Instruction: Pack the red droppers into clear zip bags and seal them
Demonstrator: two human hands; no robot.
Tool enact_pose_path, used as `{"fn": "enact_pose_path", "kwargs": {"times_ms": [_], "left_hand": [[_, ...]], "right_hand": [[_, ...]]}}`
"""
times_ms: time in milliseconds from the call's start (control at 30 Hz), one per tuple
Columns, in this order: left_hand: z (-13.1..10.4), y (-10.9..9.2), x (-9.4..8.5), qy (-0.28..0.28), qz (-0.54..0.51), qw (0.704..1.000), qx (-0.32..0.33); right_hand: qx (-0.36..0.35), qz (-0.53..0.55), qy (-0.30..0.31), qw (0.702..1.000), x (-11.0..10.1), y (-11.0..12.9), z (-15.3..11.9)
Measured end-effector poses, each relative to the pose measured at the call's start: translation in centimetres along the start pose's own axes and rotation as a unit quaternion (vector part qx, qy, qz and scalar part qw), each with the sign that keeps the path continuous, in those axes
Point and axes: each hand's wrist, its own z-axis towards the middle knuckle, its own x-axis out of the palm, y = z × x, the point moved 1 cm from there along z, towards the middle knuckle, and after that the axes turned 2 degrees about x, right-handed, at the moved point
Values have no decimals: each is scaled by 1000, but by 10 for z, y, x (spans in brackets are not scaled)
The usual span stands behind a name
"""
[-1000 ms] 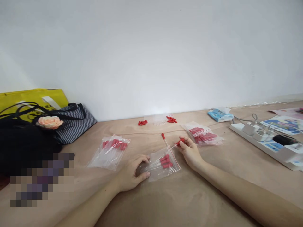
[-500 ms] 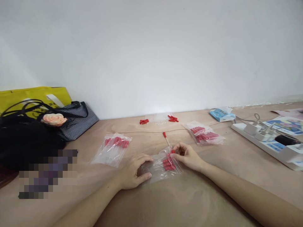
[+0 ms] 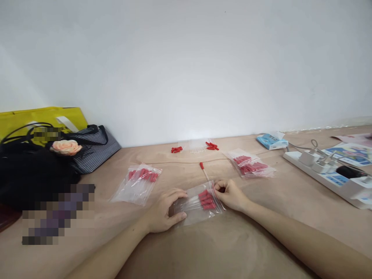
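Observation:
A clear zip bag [image 3: 190, 217] lies on the table in front of me, its mouth with the red line on the right. Inside are several droppers [image 3: 207, 200] with red bulbs and thin clear stems. My left hand [image 3: 168, 211] curls round the bag's left end, thumb and fingers apart on its two sides. At the mouth, my right hand [image 3: 229, 193] pinches the bag's edge between thumb and forefinger; its other fingers are curled in. One loose dropper [image 3: 204, 170] lies just beyond the bag, its red bulb pointing away and its lower end hidden behind the bag.
Filled bags lie left [image 3: 135, 190] and right [image 3: 251, 164]. Loose red bulbs [image 3: 176, 149] and clear stems [image 3: 197, 147] lie by the wall. A tissue pack [image 3: 271, 141] and a power strip [image 3: 308, 166] are on the right; a striped bag [image 3: 93, 155] is on the left.
The red bulb at my right fingertips is no longer there, and the bulbs in the bag lie closer together. My right hand has shifted slightly right onto the bag's edge. My left hand has not moved.

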Motion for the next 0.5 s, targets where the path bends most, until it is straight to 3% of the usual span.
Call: {"fn": "enact_pose_path", "kwargs": {"times_ms": [100,167,267,367,500], "left_hand": [[0,0,0,-8,-1,1000,1],[0,1,0,-10,-6,1000,7],[1,1,0,1,-8,1000,14],[2,2,-1,24,1,1000,12],[2,4,-1,41,5,999,3]], "right_hand": [[19,-9,-4,1000,-4,-10,10],[42,-22,-43,998,-8,-12,22],[56,-116,-87,988,-10,-4,47],[121,-202,-74,969,-4,10,75],[152,-203,-39,967,8,20,106]]}}
